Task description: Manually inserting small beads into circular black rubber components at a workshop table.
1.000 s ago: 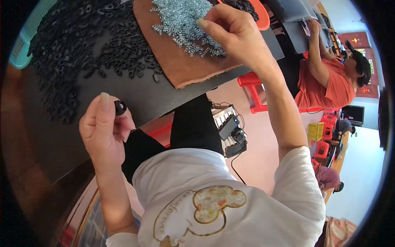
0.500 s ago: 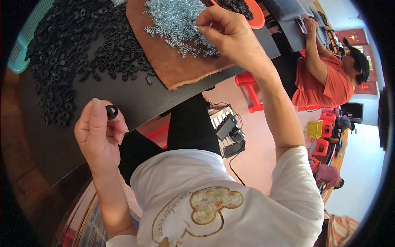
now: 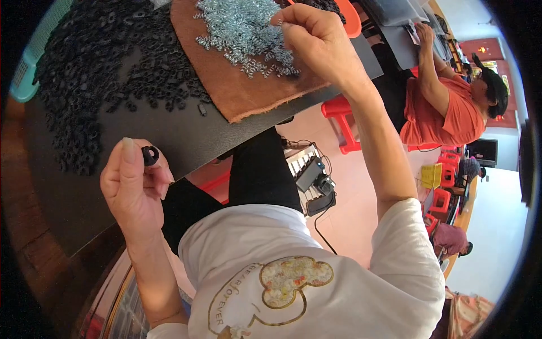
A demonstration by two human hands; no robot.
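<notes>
My left hand (image 3: 134,186) is closed around a small black plastic part (image 3: 150,155) with a round hole, held between thumb and fingers above the table's near edge. Over the right side of a heap of silvery coil springs (image 3: 240,34), my right hand (image 3: 322,48) pinches a tiny coil spring between thumb and index fingertips; little of it shows. The springs lie on a brown cloth (image 3: 243,99). To the left of the cloth spreads a big pile of black plastic parts (image 3: 107,68) like the one in my left hand.
A green plastic basket (image 3: 25,73) stands at the far left of the dark table (image 3: 164,133). Behind my right hand is an orange tray (image 3: 353,22) with black parts. A red stool (image 3: 339,121) and a seated co-worker (image 3: 440,113) are to the right.
My right hand has shifted slightly to the right, its thumb and index fingertips still together over the springs. My left hand has barely moved and keeps the black part.
</notes>
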